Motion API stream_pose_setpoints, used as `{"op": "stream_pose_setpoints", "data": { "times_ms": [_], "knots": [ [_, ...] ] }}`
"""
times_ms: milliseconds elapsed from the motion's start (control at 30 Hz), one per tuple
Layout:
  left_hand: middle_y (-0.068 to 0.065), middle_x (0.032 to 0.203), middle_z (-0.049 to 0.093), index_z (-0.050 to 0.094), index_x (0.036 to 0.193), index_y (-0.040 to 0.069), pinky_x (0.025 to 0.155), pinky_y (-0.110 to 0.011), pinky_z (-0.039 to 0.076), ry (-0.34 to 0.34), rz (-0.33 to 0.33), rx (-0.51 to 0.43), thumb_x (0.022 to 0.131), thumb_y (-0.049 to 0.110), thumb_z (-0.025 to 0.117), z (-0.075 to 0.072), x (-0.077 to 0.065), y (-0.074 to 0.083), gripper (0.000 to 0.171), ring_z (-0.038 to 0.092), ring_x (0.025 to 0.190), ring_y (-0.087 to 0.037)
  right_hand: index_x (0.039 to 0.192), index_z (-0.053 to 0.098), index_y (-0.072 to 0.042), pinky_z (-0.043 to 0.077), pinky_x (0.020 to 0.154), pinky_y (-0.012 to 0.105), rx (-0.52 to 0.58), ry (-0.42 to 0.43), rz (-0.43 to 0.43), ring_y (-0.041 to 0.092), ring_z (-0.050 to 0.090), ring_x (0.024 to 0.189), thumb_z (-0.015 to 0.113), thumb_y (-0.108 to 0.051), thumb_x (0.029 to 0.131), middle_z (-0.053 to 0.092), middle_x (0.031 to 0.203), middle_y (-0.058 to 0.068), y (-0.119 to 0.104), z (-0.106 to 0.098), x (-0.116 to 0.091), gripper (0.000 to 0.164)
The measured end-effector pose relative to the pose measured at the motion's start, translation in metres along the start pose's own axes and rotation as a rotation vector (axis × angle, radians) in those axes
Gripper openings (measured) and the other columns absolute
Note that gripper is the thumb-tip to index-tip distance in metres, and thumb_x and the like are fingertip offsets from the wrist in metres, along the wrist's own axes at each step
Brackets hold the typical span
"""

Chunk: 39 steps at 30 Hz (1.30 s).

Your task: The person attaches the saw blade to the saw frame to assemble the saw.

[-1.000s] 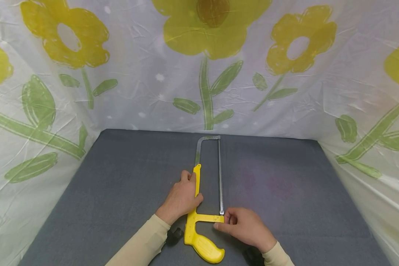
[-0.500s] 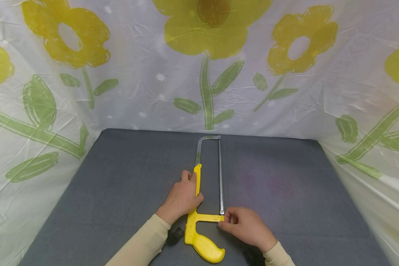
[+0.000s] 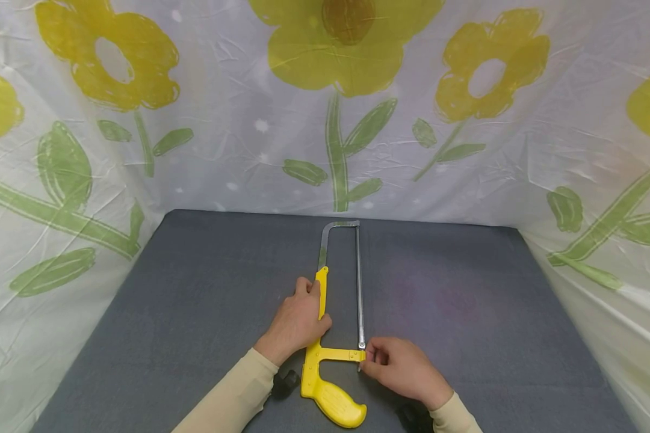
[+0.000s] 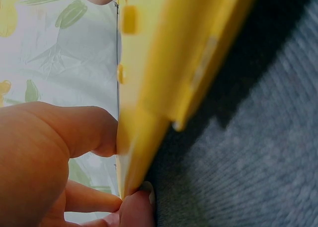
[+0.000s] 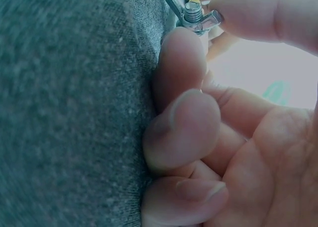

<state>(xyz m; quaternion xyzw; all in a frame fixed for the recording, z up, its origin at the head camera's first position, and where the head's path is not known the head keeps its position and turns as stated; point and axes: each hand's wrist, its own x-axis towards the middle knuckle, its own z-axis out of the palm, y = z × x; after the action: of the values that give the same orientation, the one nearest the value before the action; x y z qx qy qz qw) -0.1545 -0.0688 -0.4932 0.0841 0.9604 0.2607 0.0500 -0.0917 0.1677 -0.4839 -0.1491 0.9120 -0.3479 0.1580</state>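
Head and right-wrist views are showing the left hand (image 3: 294, 320) gripping the hacksaw (image 3: 311, 367) lying on the table (image 3: 466, 361), apparently to steady it, while the right hand (image 3: 403, 368) is pinching the wing nut (image 5: 194, 23) near the blade (image 3: 360, 288), where turning would presumably change tension.

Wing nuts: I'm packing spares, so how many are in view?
1: the wing nut, towards the near end of the saw, at the fingertips of the right hand. Others may be hidden.
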Motion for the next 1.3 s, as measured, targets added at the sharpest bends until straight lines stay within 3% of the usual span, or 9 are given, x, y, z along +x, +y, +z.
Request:
{"op": "stream_pose_setpoints", "data": {
  "times_ms": [1300],
  "knots": [
    [-0.018,0.137,0.048,0.045,0.160,-0.005,0.054,-0.024,0.047,0.008,-0.011,-0.001,0.093,0.019,0.076,0.0012,-0.0011,0.0002,0.077,0.054,0.060,-0.016,0.083,0.067,-0.026,0.032,0.053,0.023,-0.010,0.021,-0.025,0.000,0.042,0.055,0.076,-0.019,0.090,0.052,0.065,-0.013,-0.0004,-0.0008,-0.0019,0.014]
  ]
}}
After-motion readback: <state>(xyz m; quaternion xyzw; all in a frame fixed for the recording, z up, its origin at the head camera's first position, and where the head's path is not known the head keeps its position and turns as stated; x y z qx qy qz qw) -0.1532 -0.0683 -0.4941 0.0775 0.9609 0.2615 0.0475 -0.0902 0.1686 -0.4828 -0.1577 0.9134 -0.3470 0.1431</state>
